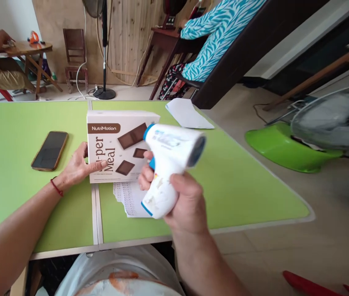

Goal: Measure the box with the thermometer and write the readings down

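Left hand point(76, 165): pinching the left edge of a white box point(117, 146), thumb on front.
Right hand point(189, 201): wrapped round a white-and-blue handheld device point(165, 176).
Box: upright over green counter point(239, 189), left of device; contact beneath unclear.
Printed papers point(134, 202): nearer than box.
Phone point(50, 151): left of box.

Smooth plastic handheld device point(168, 158) — cardboard box point(122, 150), glossy-screened phone point(50, 151)

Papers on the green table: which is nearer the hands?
The printed paper, partly hidden by the white box in the left hand. The other paper lies by the far edge of the green table, no print visible.
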`<act>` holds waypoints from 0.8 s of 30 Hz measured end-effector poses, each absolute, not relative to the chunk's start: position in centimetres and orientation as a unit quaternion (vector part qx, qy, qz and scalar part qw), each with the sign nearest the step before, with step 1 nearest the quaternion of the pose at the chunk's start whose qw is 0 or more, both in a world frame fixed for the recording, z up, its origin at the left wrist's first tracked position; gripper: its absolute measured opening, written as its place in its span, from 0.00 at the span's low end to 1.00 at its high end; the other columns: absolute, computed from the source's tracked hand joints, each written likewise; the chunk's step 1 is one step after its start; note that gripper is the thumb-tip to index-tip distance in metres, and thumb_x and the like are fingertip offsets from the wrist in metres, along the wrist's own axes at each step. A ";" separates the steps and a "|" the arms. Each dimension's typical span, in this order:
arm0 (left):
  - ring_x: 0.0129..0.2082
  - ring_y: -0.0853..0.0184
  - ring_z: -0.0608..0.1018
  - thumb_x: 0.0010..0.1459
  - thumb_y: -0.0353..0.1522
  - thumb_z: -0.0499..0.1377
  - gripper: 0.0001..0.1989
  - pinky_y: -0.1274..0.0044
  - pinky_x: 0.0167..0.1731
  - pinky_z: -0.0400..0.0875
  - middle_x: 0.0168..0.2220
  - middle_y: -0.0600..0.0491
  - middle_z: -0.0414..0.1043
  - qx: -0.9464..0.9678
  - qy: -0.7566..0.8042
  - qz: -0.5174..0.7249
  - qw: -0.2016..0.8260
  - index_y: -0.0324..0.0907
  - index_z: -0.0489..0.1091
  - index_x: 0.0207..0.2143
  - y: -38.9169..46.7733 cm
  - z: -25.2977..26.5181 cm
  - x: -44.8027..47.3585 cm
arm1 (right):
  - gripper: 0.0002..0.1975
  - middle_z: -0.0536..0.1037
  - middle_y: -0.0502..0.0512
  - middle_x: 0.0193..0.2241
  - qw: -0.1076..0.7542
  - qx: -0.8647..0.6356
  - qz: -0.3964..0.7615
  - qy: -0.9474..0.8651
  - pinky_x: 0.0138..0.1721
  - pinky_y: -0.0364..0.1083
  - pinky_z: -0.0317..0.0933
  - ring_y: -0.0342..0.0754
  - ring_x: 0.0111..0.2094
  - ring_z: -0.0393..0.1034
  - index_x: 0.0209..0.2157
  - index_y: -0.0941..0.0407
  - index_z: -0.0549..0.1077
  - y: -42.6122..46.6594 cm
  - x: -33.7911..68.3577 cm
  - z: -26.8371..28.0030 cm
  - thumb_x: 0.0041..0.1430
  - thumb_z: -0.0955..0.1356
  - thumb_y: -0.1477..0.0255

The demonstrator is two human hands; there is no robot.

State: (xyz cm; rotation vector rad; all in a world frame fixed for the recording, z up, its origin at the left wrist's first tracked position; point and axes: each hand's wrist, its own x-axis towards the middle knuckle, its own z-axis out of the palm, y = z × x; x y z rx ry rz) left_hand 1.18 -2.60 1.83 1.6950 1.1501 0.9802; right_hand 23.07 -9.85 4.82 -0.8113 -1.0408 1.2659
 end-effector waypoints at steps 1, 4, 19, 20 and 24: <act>0.47 0.49 0.75 0.46 0.48 0.68 0.34 0.56 0.47 0.70 0.47 0.42 0.73 0.675 0.465 0.386 0.423 0.39 0.65 0.49 -2.6 1.8 1.2 | 0.17 0.68 0.50 0.23 0.608 -0.355 0.558 -0.440 0.23 0.47 0.58 0.45 0.23 0.60 0.39 0.54 0.71 -9.8 22.3 4.4 0.48 0.66 0.62; 0.45 0.51 0.76 0.45 0.50 0.68 0.34 0.57 0.45 0.71 0.46 0.44 0.74 0.671 0.478 0.382 0.420 0.40 0.64 0.48 -2.4 1.8 1.3 | 0.15 0.69 0.50 0.24 0.594 -0.381 0.555 -0.441 0.24 0.46 0.58 0.44 0.23 0.61 0.38 0.55 0.73 -9.3 21.6 3.0 0.49 0.68 0.63; 0.43 0.53 0.77 0.46 0.48 0.69 0.33 0.61 0.43 0.72 0.46 0.44 0.74 0.684 0.440 0.382 0.439 0.39 0.65 0.48 -2.4 1.9 1.4 | 0.12 0.67 0.47 0.21 0.554 -0.445 0.513 -0.482 0.25 0.45 0.56 0.43 0.24 0.60 0.32 0.55 0.74 -8.5 22.0 1.2 0.49 0.72 0.62; 0.43 0.53 0.77 0.46 0.48 0.69 0.33 0.61 0.43 0.72 0.46 0.44 0.74 0.684 0.439 0.380 0.442 0.39 0.65 0.48 -2.4 1.9 1.4 | 0.12 0.67 0.47 0.21 0.554 -0.445 0.515 -0.479 0.25 0.45 0.56 0.43 0.24 0.60 0.31 0.55 0.74 -8.5 22.0 1.2 0.48 0.72 0.62; 0.44 0.53 0.77 0.46 0.47 0.69 0.33 0.60 0.44 0.72 0.46 0.44 0.75 0.681 0.437 0.376 0.452 0.39 0.65 0.49 -2.4 1.9 1.4 | 0.11 0.67 0.47 0.21 0.554 -0.438 0.523 -0.478 0.26 0.45 0.57 0.43 0.24 0.60 0.30 0.55 0.73 -8.6 21.8 1.4 0.49 0.72 0.62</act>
